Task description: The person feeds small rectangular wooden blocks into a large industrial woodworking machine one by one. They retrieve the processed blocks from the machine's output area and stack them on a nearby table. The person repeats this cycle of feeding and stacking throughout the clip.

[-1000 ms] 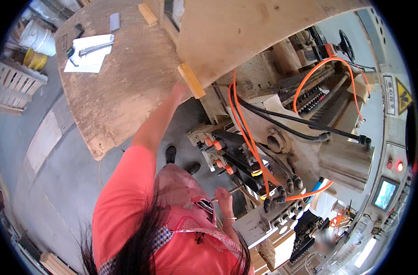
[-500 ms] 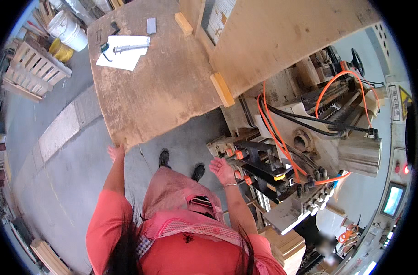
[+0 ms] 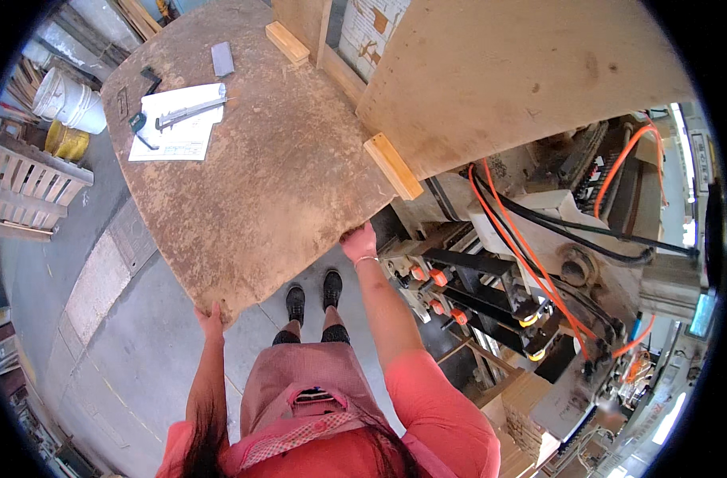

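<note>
A large brown board (image 3: 268, 183), dusty and worn, fills the upper middle of the frame, its near edge curving toward the person in the lower centre. The left hand (image 3: 212, 321) grips that near edge at its lower left corner, fingers curled under the rim, while the right hand (image 3: 359, 241) grasps the same edge further right, just left of centre frame, fingers likewise tucked beneath the wood. Both arms reach up from a pink top at the bottom of the frame, and a pair of black shoes (image 3: 313, 291) stands on the grey concrete floor (image 3: 116, 358) between them. On the board, toward the upper left of the frame, lies a white sheet of paper (image 3: 176, 127) with a metal caliper (image 3: 190, 113) resting across it, and a small grey block (image 3: 222, 58) sits just above. A pale wooden block (image 3: 287, 41) lies at the board's top edge, and another wooden block (image 3: 392, 166) sits at its right edge, against a second large board (image 3: 523, 80) in the upper right. To the right stands a grey machine (image 3: 539, 271) with orange hoses (image 3: 515, 239) and black cables. At the far left are a white bucket (image 3: 67, 99) and a wooden pallet (image 3: 25, 191)
</note>
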Action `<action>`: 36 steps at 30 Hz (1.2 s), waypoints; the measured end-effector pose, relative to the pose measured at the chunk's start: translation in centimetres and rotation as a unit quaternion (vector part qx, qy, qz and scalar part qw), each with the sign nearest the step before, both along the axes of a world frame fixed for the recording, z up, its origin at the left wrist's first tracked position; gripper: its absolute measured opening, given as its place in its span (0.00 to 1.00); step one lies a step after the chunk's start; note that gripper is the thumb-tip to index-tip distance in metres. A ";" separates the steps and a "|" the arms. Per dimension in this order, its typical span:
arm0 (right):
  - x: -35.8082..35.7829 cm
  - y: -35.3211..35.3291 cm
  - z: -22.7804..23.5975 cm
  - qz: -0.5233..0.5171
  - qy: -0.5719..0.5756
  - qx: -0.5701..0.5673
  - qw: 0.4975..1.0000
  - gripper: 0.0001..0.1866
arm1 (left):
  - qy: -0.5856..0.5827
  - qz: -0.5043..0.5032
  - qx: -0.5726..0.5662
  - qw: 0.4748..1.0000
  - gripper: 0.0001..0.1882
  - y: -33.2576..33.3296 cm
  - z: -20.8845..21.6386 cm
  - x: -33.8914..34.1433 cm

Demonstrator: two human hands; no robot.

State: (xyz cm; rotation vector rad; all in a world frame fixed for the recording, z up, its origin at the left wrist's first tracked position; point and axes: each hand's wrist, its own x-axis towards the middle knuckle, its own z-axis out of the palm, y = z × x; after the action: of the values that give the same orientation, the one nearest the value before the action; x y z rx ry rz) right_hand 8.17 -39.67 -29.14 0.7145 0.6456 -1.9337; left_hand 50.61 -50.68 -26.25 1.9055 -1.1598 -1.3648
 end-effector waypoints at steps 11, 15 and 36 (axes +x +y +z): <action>-0.7 -4.7 -4.9 -0.124 0.010 0.001 0.992 0.29 | 0.046 0.001 0.039 0.998 0.32 -0.2 0.2 1.1; -1.1 -4.5 -5.8 -0.112 -0.006 -0.041 0.993 0.29 | 0.067 -0.009 0.034 0.997 0.32 -0.7 0.9 0.4; 0.3 -3.8 -4.0 -0.102 0.006 -0.019 0.995 0.29 | 0.074 -0.016 0.021 0.997 0.31 0.1 -0.9 2.9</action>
State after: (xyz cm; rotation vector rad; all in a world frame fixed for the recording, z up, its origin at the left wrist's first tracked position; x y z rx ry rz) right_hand 8.50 -43.45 -33.10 0.7698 0.5606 -2.1325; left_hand 53.54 -50.59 -27.12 1.7863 -1.1015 -1.5313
